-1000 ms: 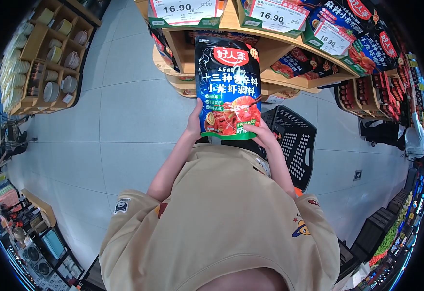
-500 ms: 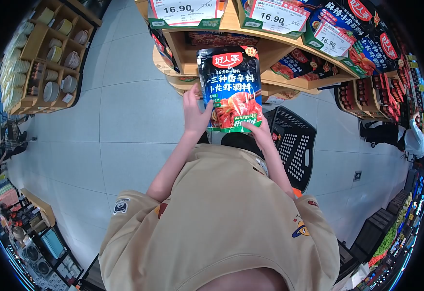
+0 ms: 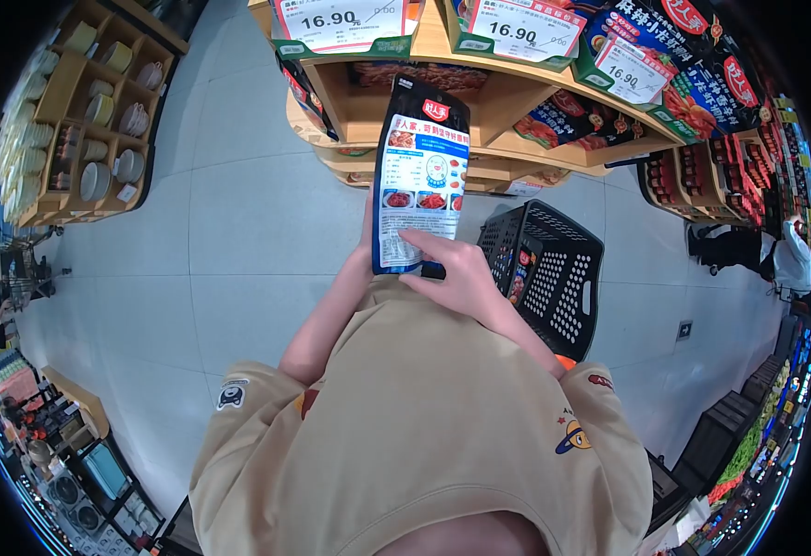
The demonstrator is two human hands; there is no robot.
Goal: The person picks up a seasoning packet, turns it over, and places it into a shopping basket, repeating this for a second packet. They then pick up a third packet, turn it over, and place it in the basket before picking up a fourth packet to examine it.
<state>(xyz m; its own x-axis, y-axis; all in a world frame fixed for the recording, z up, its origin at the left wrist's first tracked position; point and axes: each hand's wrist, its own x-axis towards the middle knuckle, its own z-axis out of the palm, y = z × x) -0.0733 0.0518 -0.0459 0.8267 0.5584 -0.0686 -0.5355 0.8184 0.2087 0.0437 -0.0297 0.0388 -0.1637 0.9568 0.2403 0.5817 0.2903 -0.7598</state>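
Note:
A seasoning pouch (image 3: 424,171) is upright in front of my chest, its printed back with white panel and small food photos facing me. My left hand (image 3: 367,232) grips it along the left edge, most of its fingers hidden behind the pouch. My right hand (image 3: 461,278) is at the lower right of the pouch. Its index finger rests on the printed front surface, and the thumb is spread apart near the bottom edge. A black shopping basket (image 3: 563,278) stands right of my hands, with a similar pouch (image 3: 523,269) inside.
Ahead is a wooden shelf (image 3: 489,111) with price tags (image 3: 517,32) and more pouches (image 3: 693,65). Bowls and pots fill a wooden rack (image 3: 100,120) at left. Another person (image 3: 790,255) stands far right. Tiled floor (image 3: 248,204) lies around me.
The pouch has been turned from its blue-and-red front to its white-panelled back and shifted slightly left. My right hand has moved left across its lower part; my left hand has gone behind it.

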